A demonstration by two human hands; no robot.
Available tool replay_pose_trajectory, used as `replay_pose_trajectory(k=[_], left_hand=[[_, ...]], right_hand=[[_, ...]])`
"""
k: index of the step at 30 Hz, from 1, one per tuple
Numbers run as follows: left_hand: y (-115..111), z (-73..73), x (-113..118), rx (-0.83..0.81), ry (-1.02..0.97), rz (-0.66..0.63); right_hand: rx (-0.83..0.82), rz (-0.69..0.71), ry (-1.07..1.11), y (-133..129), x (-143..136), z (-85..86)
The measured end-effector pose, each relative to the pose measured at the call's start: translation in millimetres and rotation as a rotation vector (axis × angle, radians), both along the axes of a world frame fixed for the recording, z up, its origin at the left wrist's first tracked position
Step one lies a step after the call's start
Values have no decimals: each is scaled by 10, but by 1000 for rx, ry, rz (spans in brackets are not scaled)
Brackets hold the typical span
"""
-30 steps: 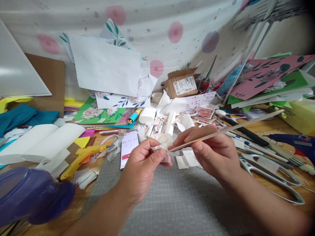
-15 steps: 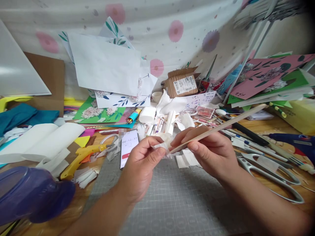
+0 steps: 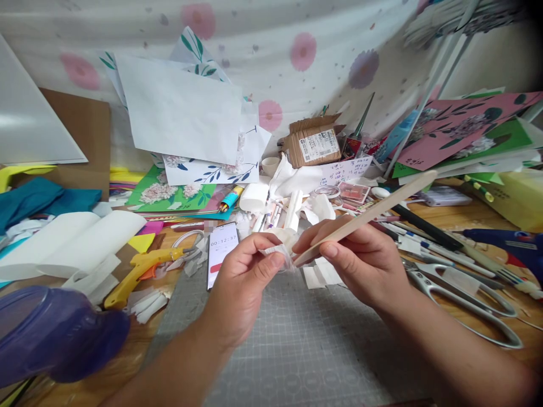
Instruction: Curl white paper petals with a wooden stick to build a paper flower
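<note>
Gripped in the right hand [image 3: 360, 263], the stick [image 3: 370, 217] slants down leftward, its lower end just beside the thin piece [image 3: 289, 261] pinched in the left hand [image 3: 250, 277], above the gray mat [image 3: 292, 345]. The stick is flat, pale, round-tipped; the piece looks white, translucent, though whether they touch is unclear.

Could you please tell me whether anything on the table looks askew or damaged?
The box at the back looks battered, sitting askew with a rough, uneven top. Loose paper scraps lie untidily beside the yellow glue gun.
</note>
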State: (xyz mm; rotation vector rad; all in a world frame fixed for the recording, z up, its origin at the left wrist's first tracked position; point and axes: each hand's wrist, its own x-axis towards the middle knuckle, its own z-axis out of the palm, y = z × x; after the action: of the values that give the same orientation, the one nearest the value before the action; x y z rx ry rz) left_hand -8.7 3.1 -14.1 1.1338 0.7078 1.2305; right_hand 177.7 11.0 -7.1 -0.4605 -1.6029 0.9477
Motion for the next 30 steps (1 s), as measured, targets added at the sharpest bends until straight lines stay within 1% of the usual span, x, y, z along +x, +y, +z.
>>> replay_pose_trajectory(k=[2, 3, 4, 5, 6, 7, 8, 9, 10, 11, 13, 15, 18, 23, 26, 30], left_hand=[[10, -14, 6, -18, 31, 16], [12, -24, 3, -20, 56, 52], [12, -34, -4, -1, 89, 117], [8, -41, -17, 47, 133, 212], [0, -44, -35, 131, 189, 322], [-12, -40, -56, 251, 256, 426], [-27, -31, -77, 390, 332, 498], [-41, -16, -96, 524, 408, 528], [-54, 1, -108, 633, 474, 515], [-63, 18, -113, 708, 524, 471], [-67, 43, -100, 764, 581, 379], [-56, 46, -70, 754, 613, 347], [-39, 35, -32, 713, 642, 363], [-39, 54, -31, 599, 583, 305], [-7, 33, -67, 447, 512, 277], [90, -62, -131, 230, 366, 289]], right_hand=[[3, -3, 7, -5, -3, -1], [-3, -4, 15, -7, -6, -5], [-14, -6, 28, -7, -10, -10], [-32, -6, 46, -7, -16, -17], [-57, -4, 67, -4, -21, -25], [-84, -2, 91, 1, -27, -33], [-109, 1, 115, 7, -33, -40], [-130, 2, 137, 13, -38, -45], [-145, 3, 150, 18, -42, -49], [-154, 3, 158, 21, -45, -50], [-161, 9, 156, 22, -51, -46], [-156, 24, 147, 18, -58, -36], [-137, 30, 138, 16, -65, -26], [-132, 11, 136, 33, -71, -47], [-155, -6, 155, 54, -63, -66], [-195, -73, 162, 115, -13, -80]])
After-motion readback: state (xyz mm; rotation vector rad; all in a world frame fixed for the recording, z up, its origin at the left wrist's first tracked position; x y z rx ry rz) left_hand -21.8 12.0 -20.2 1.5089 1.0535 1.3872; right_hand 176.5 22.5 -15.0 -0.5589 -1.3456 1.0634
